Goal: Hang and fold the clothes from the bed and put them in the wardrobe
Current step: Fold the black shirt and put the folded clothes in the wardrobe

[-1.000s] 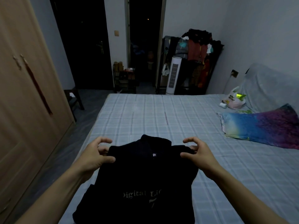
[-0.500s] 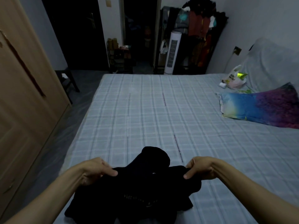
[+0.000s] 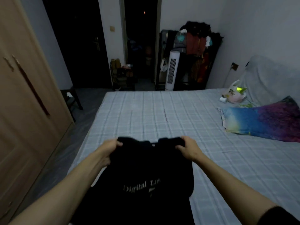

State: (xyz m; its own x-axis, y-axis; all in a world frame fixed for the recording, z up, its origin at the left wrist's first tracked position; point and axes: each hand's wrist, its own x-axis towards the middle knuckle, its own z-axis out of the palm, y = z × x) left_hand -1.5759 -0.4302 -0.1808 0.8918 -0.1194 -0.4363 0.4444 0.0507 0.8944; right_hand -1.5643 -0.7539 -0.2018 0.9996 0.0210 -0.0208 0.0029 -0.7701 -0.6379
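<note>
Black shirt (image 3: 146,172) with pale lettering across its front hangs between two outstretched arms, held up over the near edge of the bed (image 3: 162,114). The left hand (image 3: 108,149) grips the shirt's top edge at one shoulder, fingers curled around the cloth. The right hand (image 3: 189,147) grips the other shoulder the same way, level with the left. The collar dips between the two hands, and the body of the shirt drops down toward the person, its lower part out of view at the bottom.

Beyond the shirt, the bed is covered by a pale checked sheet. A bright blue and purple pillow (image 3: 263,122) lies on the right side of the bed, well apart from the shirt, with a plastic bag (image 3: 233,95) behind it. A tan wooden wardrobe (image 3: 24,103), doors closed, stands to the left of the bed. A loaded clothes rack (image 3: 194,46) and a white tower fan (image 3: 172,70) stand against the far wall.
</note>
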